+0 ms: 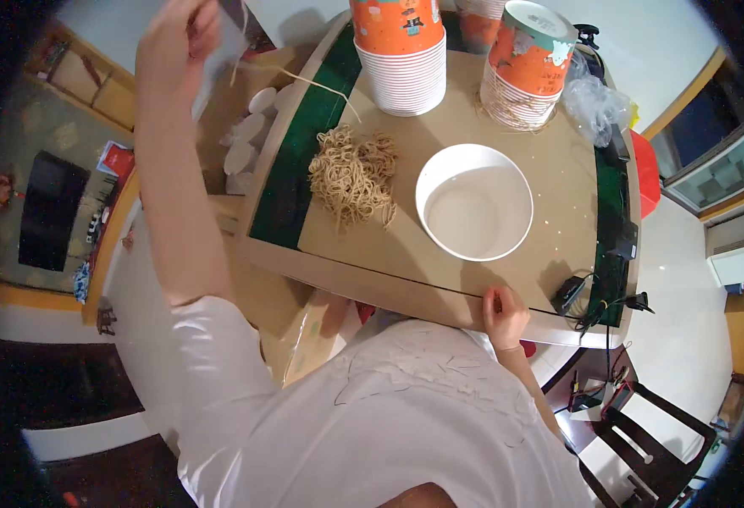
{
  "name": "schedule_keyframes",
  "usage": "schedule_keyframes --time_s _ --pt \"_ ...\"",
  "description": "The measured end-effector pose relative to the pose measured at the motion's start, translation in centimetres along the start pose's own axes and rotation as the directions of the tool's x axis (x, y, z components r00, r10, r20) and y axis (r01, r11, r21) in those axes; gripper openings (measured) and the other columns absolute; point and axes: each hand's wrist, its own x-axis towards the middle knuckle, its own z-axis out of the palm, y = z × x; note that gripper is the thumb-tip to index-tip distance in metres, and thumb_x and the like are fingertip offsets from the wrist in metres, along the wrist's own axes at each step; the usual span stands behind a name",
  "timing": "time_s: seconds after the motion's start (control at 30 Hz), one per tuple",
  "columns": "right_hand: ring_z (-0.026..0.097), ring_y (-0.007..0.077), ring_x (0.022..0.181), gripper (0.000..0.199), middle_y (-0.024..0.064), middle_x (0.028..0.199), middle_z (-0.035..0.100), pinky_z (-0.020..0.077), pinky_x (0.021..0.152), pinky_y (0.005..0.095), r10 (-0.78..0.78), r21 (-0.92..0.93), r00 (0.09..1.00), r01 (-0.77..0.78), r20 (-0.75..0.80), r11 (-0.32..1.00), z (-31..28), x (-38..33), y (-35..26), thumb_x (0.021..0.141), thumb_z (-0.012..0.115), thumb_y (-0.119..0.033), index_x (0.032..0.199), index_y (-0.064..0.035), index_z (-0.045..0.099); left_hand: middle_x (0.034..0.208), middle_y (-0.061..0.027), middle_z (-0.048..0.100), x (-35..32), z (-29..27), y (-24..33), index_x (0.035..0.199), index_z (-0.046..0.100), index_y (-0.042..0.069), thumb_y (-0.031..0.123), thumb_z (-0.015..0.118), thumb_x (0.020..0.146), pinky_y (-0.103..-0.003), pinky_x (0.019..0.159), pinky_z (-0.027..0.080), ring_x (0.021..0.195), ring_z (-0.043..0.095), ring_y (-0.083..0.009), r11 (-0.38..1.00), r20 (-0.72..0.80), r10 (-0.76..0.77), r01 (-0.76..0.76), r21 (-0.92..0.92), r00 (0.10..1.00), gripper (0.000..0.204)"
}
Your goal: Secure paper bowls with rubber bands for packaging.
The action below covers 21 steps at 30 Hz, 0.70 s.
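Observation:
A tangled heap of tan twine [353, 178] lies on the cardboard-covered table, with a thin strand rising from it toward the upper left. My left hand [181, 32] is raised beyond the table's left side, its fingers pinched by the strand; their tips are partly cut off at the top edge. To the right of the heap stands a white paper bucket [473, 203], its open mouth facing up, with nothing seen inside. My right hand [505, 317] rests curled on the table's near edge, in front of the bucket, and nothing shows in its fingers.
Tall stacks of orange-printed paper buckets [401, 63] and upside-down ones [528, 63] stand at the back. A clear plastic bag [596, 110] lies at the far right. Black adapters and cables [568, 295] sit by the near right corner. White cups [253, 129] fill a box at the left.

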Motion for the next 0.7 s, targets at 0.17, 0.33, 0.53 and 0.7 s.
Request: schedule_keyframes --time_s 0.17,0.33,0.53,0.7 --pt "0.058 0.021 0.056 0.01 0.0109 0.068 0.06 0.0457 0.052 0.0314 0.042 0.396 0.965 -0.145 0.258 0.907 -1.4 0.7 -1.4 0.084 0.064 -0.01 0.087 -0.0011 0.065 0.078 0.0047 0.058 -9.9 14.5 -9.6 0.095 0.064 0.007 0.013 0.063 0.086 -0.019 0.062 0.04 0.067 0.05 -0.0022 0.764 -0.207 0.164 0.009 0.645 0.965 0.011" --pt "0.059 0.0114 0.073 0.02 0.0059 0.087 0.065 0.0465 0.065 0.0239 -0.067 0.71 0.818 -0.451 0.571 0.541 -2.2 5.8 -8.7 0.092 0.056 -0.012 0.106 0.0006 0.064 0.077 -0.0016 0.062 -18.5 22.4 -15.7 0.09 0.064 0.002 0.001 0.064 0.083 -0.022 0.055 0.042 0.063 0.052 -0.0061 0.883 0.147 -0.243 0.156 0.442 0.959 0.006" --pt "0.057 0.0066 0.08 0.02 0.0005 0.089 0.064 0.0473 0.074 0.022 0.131 0.767 0.785 -0.62 0.606 0.167 -0.9 4.1 -8.4 0.093 0.057 -0.012 0.107 0.0006 0.064 0.073 -0.0048 0.058 -21.6 25.4 -20.4 0.087 0.062 0.002 -0.001 0.066 0.08 -0.023 0.05 0.04 0.057 0.052 -0.0097 0.855 0.035 -0.118 0.084 0.513 0.992 0.009" --pt "0.061 0.0109 0.084 0.017 0.0061 0.095 0.067 0.0491 0.08 0.0256 0.275 0.835 0.858 -0.497 0.434 0.237 -1.7 3.1 -7.4 0.093 0.056 -0.009 0.103 0.0009 0.065 0.073 -0.006 0.059 -21.3 27.3 -20.1 0.086 0.062 0.003 -0.002 0.067 0.078 -0.023 0.049 0.041 0.054 0.053 -0.0115 0.815 0.118 -0.053 -0.025 0.579 0.992 0.01"
